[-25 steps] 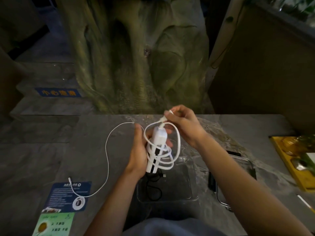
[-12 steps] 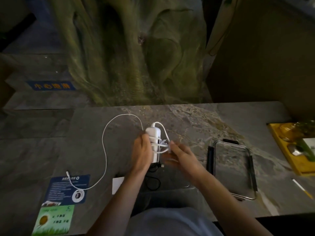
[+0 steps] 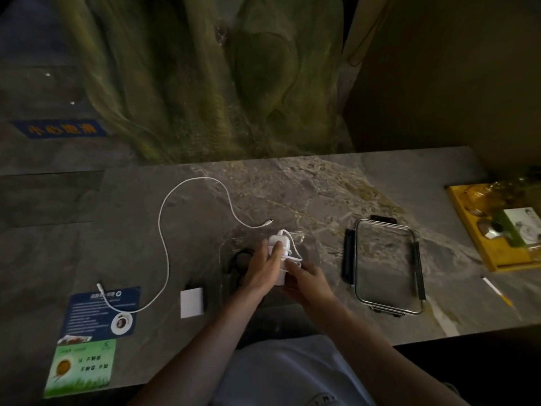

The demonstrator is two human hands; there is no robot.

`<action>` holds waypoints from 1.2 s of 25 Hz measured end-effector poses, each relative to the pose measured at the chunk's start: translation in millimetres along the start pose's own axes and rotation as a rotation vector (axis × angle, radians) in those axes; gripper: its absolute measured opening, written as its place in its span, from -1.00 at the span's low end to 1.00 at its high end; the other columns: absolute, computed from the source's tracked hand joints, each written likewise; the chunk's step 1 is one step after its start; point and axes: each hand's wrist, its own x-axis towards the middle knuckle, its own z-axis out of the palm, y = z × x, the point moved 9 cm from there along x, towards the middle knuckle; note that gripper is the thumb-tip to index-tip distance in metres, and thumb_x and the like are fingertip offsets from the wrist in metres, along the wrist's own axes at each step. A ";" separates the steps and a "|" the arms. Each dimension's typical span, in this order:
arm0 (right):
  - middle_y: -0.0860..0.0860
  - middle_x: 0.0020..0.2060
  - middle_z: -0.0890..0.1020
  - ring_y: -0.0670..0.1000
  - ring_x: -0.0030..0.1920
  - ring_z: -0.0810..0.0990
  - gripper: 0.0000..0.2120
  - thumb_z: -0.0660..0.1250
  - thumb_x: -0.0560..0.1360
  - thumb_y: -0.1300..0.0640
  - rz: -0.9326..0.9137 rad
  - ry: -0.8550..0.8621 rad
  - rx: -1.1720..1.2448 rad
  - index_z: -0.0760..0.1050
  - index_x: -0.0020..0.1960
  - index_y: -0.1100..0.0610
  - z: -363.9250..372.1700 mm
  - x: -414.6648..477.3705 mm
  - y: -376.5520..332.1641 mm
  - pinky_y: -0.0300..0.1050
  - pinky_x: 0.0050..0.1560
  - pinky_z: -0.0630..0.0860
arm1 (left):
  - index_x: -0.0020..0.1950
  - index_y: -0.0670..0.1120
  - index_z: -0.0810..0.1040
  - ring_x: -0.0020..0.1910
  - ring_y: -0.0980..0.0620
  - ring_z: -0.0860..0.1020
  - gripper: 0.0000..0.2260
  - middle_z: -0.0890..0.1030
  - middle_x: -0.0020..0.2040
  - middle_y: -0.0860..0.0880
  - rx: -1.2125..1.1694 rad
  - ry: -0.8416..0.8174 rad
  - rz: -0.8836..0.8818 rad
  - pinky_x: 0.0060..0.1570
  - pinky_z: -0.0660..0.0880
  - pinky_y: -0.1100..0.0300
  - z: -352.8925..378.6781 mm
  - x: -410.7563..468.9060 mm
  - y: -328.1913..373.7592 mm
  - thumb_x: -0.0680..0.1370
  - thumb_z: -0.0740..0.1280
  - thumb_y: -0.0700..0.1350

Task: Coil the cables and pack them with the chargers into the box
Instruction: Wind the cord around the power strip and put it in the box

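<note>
My left hand (image 3: 263, 269) grips a white charger (image 3: 280, 244) with its white cable wound around it, low inside the clear plastic box (image 3: 313, 244). My right hand (image 3: 307, 278) holds the charger's lower end from the right. A black cable (image 3: 238, 260) lies coiled in the box's left part, partly hidden by my left hand. A loose white cable (image 3: 167, 253) snakes across the table to the left of the box. A small white charger block (image 3: 191, 301) stands just left of the box.
The box's clear lid (image 3: 386, 265) with black clips lies to the right. A yellow tray (image 3: 497, 230) with small items sits at the far right, and a thin stick (image 3: 497, 293) lies near it. Printed cards (image 3: 96, 317) lie at the front left. A rock-like wall rises behind the table.
The wrapped white charger has come down from in front of me into the clear box, both hands still on it. The camera has tilted, showing more of the table.
</note>
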 end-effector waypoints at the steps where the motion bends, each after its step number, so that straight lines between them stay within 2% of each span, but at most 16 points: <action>1: 0.23 -0.13 0.63 0.06 -0.25 0.65 -0.77 0.23 0.60 0.24 0.024 0.016 0.025 0.52 0.14 0.38 -3.0 4.1 5.0 -0.16 -0.33 0.58 | 0.43 -0.09 0.33 0.33 -0.07 0.40 -0.63 0.43 0.38 -0.11 0.011 -0.017 0.003 0.00 0.21 0.32 2.9 2.4 -2.6 0.64 0.14 -0.01; 4: 0.32 -0.03 0.64 0.15 -0.14 0.66 -0.76 0.25 0.58 0.26 0.067 0.048 0.111 0.51 0.17 0.39 -7.5 17.1 18.1 -0.05 -0.23 0.62 | 0.46 -0.10 0.30 0.36 -0.03 0.38 -0.58 0.41 0.41 -0.12 0.044 -0.055 0.017 0.08 0.20 0.32 10.4 11.1 -13.4 0.62 0.22 -0.04; 6: 0.37 0.02 0.62 0.21 -0.08 0.65 -0.77 0.26 0.56 0.29 0.105 0.090 0.194 0.52 0.14 0.41 -10.1 24.7 28.0 0.03 -0.13 0.63 | 0.39 -0.14 0.40 0.24 0.04 0.44 -0.62 0.47 0.34 -0.13 0.074 -0.083 0.047 0.05 0.24 0.36 14.7 14.2 -14.9 0.59 0.28 -0.08; 8: 0.33 -0.07 0.65 0.17 -0.14 0.66 -0.84 0.28 0.55 0.32 0.160 0.162 0.252 0.55 0.05 0.40 -11.9 27.2 36.5 -0.04 -0.22 0.65 | 0.33 -0.14 0.47 0.15 0.07 0.48 -0.67 0.53 0.27 -0.12 0.143 -0.140 0.056 -0.01 0.29 0.37 21.7 18.8 -19.9 0.58 0.30 -0.11; 10: 0.25 -0.17 0.65 0.11 -0.23 0.67 -0.88 0.29 0.54 0.31 0.203 0.229 0.264 0.57 -0.02 0.35 -13.1 30.3 43.0 -0.12 -0.35 0.62 | 0.33 -0.12 0.50 0.21 0.00 0.51 -0.68 0.55 0.25 -0.11 0.218 -0.200 0.050 0.00 0.32 0.36 27.8 27.2 -26.3 0.58 0.29 -0.10; 14: 0.20 -0.23 0.65 0.10 -0.24 0.65 -0.87 0.26 0.56 0.27 0.247 0.273 0.276 0.56 -0.09 0.30 -13.4 35.4 46.3 -0.06 -0.29 0.60 | 0.33 -0.02 0.52 0.22 -0.03 0.55 -0.64 0.61 0.21 -0.09 0.283 -0.297 0.038 0.17 0.49 0.16 34.7 51.5 -43.8 0.56 0.26 0.03; 17: 0.24 -0.12 0.65 0.13 -0.16 0.65 -0.82 0.19 0.56 0.31 0.245 0.289 0.269 0.55 0.04 0.31 -15.0 43.3 40.4 -0.07 -0.24 0.58 | 0.32 0.09 0.52 0.23 0.04 0.53 -0.63 0.62 0.21 -0.03 0.241 -0.356 0.021 0.25 0.47 0.07 42.2 71.8 -51.3 0.55 0.22 0.14; 18: 0.22 -0.14 0.65 0.11 -0.17 0.65 -0.79 0.17 0.55 0.34 0.229 0.284 0.251 0.55 0.06 0.30 -15.8 46.0 36.2 -0.09 -0.23 0.59 | 0.30 0.08 0.54 0.24 0.07 0.51 -0.65 0.61 0.22 0.00 0.206 -0.367 0.017 0.26 0.44 0.11 44.2 74.6 -48.1 0.56 0.22 0.13; 20: 0.13 -0.24 0.64 0.04 -0.23 0.63 -0.76 0.13 0.55 0.37 0.203 0.272 0.168 0.57 -0.01 0.22 -18.1 52.0 27.7 -0.15 -0.26 0.58 | 0.20 0.04 0.59 0.18 0.08 0.52 -0.75 0.62 0.13 0.02 0.114 -0.404 -0.026 0.13 0.43 0.23 50.6 82.6 -47.1 0.58 0.25 0.04; 22: 0.09 -0.23 0.64 -0.01 -0.23 0.62 -0.72 0.12 0.56 0.36 0.175 0.230 0.061 0.57 -0.05 0.13 -17.1 56.8 19.6 -0.18 -0.25 0.55 | 0.13 0.00 0.57 0.12 0.06 0.55 -0.81 0.63 0.07 -0.01 0.078 -0.439 -0.061 0.08 0.43 0.22 55.4 87.9 -52.3 0.54 0.34 -0.01; 25: 0.07 -0.18 0.64 -0.03 -0.22 0.60 -0.63 0.07 0.52 0.42 0.143 0.144 -0.106 0.58 -0.02 0.10 -12.7 63.0 13.1 -0.19 -0.20 0.52 | 0.28 -0.11 0.39 0.17 0.01 0.52 -0.52 0.56 0.18 -0.09 0.176 -0.421 -0.049 0.12 0.42 0.16 54.8 97.7 -62.3 0.49 0.40 0.09; 27: 0.07 -0.21 0.62 -0.03 -0.24 0.57 -0.62 0.04 0.50 0.45 0.141 0.117 -0.165 0.57 -0.01 0.16 -13.7 62.7 11.5 -0.18 -0.19 0.49 | 0.27 -0.16 0.33 0.11 0.01 0.51 -0.51 0.53 0.12 -0.06 0.232 -0.381 -0.030 0.02 0.40 0.19 52.4 99.9 -62.3 0.50 0.40 0.07; 30: 0.04 -0.27 0.58 -0.05 -0.32 0.51 -0.66 0.10 0.49 0.43 0.090 0.109 -0.245 0.59 -0.08 0.14 -20.0 64.2 10.1 -0.15 -0.28 0.42 | 0.18 -0.17 0.50 0.07 0.02 0.55 -0.68 0.58 0.06 -0.09 0.222 -0.317 0.037 -0.04 0.41 0.21 51.2 103.5 -53.5 0.54 0.35 0.01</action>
